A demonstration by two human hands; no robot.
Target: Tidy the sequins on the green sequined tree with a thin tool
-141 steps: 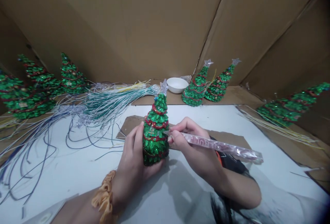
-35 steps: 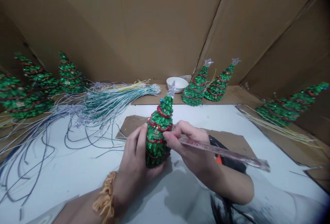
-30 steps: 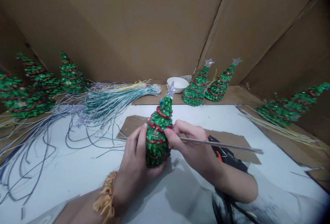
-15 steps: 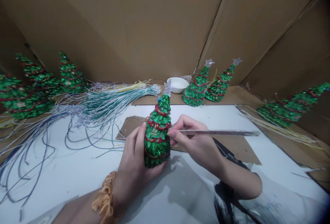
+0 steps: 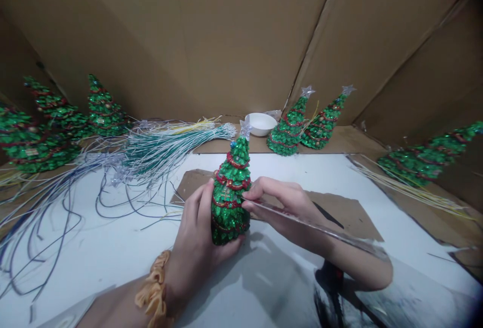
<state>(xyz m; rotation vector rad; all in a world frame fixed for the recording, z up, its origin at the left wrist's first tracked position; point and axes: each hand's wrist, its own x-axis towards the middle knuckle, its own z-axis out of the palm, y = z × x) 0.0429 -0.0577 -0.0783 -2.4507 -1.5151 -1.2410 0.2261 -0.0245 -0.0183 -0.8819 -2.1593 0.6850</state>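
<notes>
My left hand (image 5: 196, 227) is wrapped round the lower left side and base of a small green Christmas tree ornament (image 5: 231, 210). The tree stands upright in my grip, with red garlands and a clear star (image 5: 245, 128) on its tip. At the tree's right side, my right hand (image 5: 281, 199) pinches a long, thin, shiny stick (image 5: 320, 228). The stick's near end slants down to the right over my forearm. Its far tip is at or against the tree; my fingertips hide the exact contact.
Several similar trees (image 5: 107, 111) stand at the left, with more at the right (image 5: 287, 129). Bundled green and white wires (image 5: 166, 144) spread over the left side. A white bowl (image 5: 260, 124) sits at the back. Cardboard (image 5: 350, 215) lies on the white tabletop (image 5: 124, 247).
My right hand has turned, so the stick swings from nearly level to slanting down to the right. My left hand and the tree stay almost still.
</notes>
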